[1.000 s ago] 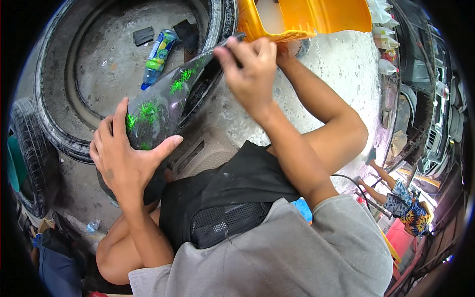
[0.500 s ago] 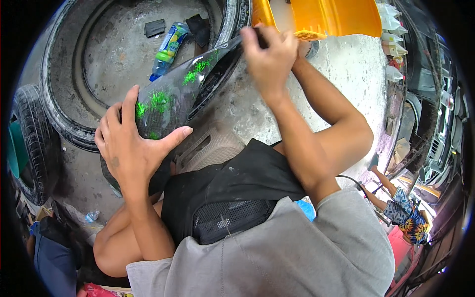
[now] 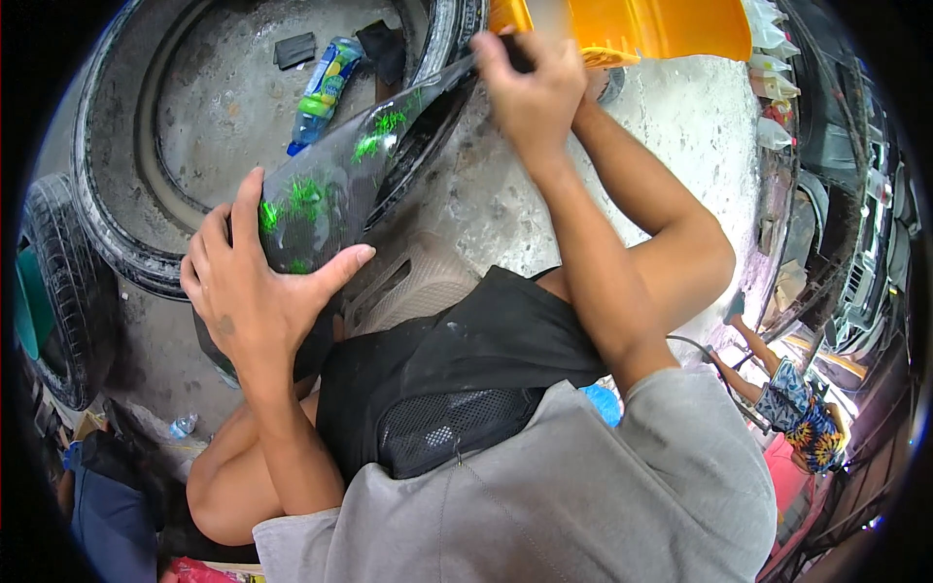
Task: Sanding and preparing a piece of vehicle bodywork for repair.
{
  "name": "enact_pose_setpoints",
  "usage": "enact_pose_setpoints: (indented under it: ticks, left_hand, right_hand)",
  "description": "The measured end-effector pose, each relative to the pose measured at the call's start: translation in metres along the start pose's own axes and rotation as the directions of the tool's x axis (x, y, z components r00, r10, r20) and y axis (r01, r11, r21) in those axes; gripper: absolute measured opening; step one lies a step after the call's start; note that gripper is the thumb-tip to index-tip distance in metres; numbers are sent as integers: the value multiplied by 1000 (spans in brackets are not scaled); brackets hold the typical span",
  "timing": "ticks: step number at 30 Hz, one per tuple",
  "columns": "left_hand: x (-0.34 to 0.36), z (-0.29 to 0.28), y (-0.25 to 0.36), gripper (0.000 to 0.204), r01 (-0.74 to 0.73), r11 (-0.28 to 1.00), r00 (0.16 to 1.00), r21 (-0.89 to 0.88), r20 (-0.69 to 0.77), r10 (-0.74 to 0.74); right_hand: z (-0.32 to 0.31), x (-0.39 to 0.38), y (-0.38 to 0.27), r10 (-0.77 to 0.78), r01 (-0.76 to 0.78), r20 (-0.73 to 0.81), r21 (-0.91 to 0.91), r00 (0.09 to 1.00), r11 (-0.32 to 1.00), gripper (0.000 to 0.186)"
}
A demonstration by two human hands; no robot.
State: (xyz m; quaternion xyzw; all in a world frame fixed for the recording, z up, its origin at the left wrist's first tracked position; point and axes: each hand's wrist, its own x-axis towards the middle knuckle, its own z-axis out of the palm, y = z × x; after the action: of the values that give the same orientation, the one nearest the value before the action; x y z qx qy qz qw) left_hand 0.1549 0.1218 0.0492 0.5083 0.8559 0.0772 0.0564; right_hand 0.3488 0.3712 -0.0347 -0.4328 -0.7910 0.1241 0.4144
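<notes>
A long, dark, curved panel with a woven carbon look and bright green splashes slants across my lap, over the rim of a large tyre. Its wide lower end is in my left hand, fingers along the far edge and thumb spread across the near side. Toward the top the panel narrows to a tip, where my right hand closes, thumb and fingers pinched on it. Slight blur there hides whether a film edge is between the fingers. The panel's underside is hidden.
Inside the tyre ring lie a plastic bottle and dark scraps. An orange-yellow container stands beyond my right hand. A second tyre leans at the left. Bagged items line the right; a person is farther right.
The view has shifted slightly, with the tyre and bottle a little farther left and up. Both hands keep their hold on the panel; the right hand has moved only slightly.
</notes>
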Motion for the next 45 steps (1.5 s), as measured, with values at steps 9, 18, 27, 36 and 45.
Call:
enact_pose_setpoints:
  ticks: [9,18,27,36,45]
  left_hand:
    - [-1,1,-1,109,-8,1000,1000,-3,-14,8]
    - [-2,5,6,109,-8,1000,1000,2,-30,8]
    - [-3,2,-1,108,-7,1000,1000,1,-3,7]
    - [-2,3,9,108,16,1000,1000,0,-14,-16]
    - [5,-9,1,111,7,1000,999,7,36,-8]
  right_hand:
    - [-1,-7,-11,6,-7,12,39,1000,999,27]
    - [-5,-8,-16,-12,12,24,-20,1000,1000,28]
    - [2,-25,-33,-82,83,-8,48,997,995,25]
    - [-2,-28,-38,-165,165,8,-44,986,985,28]
    - [42,153,186,-28,150,333,-346,943,926,30]
